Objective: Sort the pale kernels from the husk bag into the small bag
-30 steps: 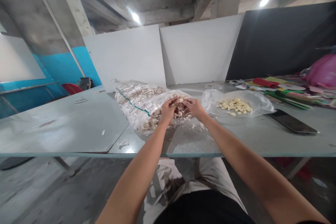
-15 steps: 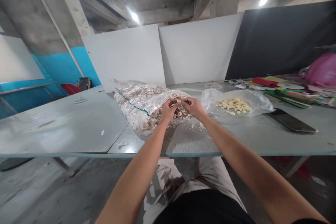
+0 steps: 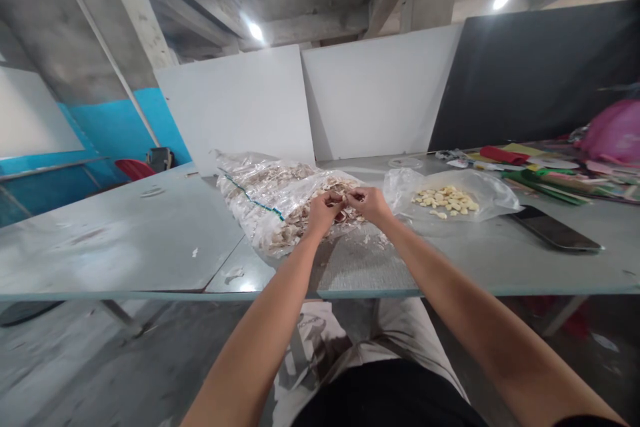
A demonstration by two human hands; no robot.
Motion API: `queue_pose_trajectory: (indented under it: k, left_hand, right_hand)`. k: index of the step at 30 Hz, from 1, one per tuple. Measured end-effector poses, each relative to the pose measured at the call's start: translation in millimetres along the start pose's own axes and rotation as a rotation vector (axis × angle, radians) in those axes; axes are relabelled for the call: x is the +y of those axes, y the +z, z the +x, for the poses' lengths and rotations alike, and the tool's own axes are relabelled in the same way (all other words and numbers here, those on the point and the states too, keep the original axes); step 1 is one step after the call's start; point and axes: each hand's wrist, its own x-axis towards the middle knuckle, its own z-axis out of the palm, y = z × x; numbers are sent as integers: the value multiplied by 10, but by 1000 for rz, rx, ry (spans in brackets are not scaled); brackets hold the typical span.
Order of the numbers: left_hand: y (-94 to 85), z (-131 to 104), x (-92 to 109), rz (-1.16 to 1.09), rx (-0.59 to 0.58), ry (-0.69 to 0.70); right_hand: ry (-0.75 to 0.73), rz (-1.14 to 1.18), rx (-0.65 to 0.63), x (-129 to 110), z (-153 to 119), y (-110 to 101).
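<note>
Over the mouth of a clear plastic bag point(image 3: 257, 227) full of papery garlic skins point(image 3: 300, 217), my two hands meet with fingertips pinched together. My left hand point(image 3: 323, 209) is closed on a small garlic clove, mostly hidden by the fingers. My right hand point(image 3: 370, 203) pinches at the same clove from the other side. More skins lie below and around the fingers. To the right, peeled garlic cloves point(image 3: 447, 200) are heaped on a second clear plastic bag point(image 3: 495, 197) spread on the table.
A dark phone point(image 3: 555, 228) lies right of the cloves. Coloured paper and scraps point(image 3: 545, 180) crowd the far right beside a pink bag point(image 3: 613, 133). Skin flakes dot the grey table point(image 3: 165, 240). White boards point(image 3: 380, 93) stand behind it, and a round clear lid point(image 3: 405, 163) lies at the back.
My fingertips have drawn closer together over the bag, and the pale clove seen between them earlier is now more covered. Other things stay where they were.
</note>
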Motion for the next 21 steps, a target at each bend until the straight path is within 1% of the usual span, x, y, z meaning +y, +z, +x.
queue_pose_trajectory:
  k: [3, 10, 18, 21]
  left_hand:
    - [1, -5, 1, -18, 3, 7]
    - [0, 8, -18, -16, -10, 27]
    - [0, 17, -69, -15, 20, 33]
    - [3, -2, -49, -27, -13, 39]
  right_hand:
    - [-21, -9, 2, 4, -1, 2]
    - [-8, -2, 2, 32, 7, 33]
    - [-55, -37, 5, 30, 18, 42]
    - [-47, -52, 13, 9, 16, 37]
